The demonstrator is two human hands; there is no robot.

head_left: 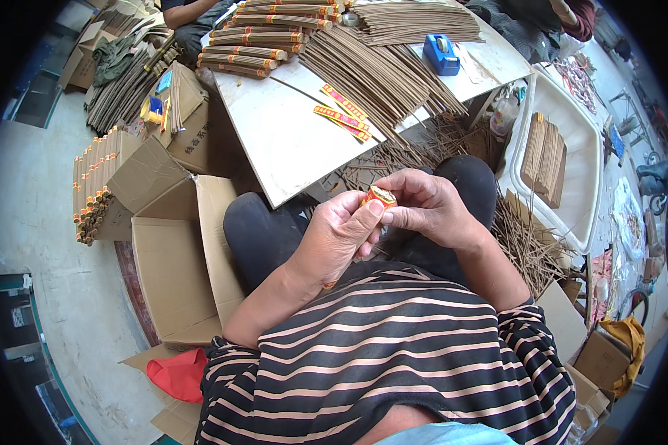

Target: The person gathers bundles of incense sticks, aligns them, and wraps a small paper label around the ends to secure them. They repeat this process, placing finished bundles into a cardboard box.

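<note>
One stick bundle (379,196), red-and-yellow label, centre of the frame: gripped inside the curled left hand (346,226), its upper end touched by the narrowly pinched right hand (436,209).

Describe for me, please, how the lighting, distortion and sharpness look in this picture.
Head view: fisheye bending toward a black, rounded border; light falls brightly on the white table, with darker shade beneath it; left hand and right hand fairly clear; small items near the right rim look soft, hard to identify.
</note>
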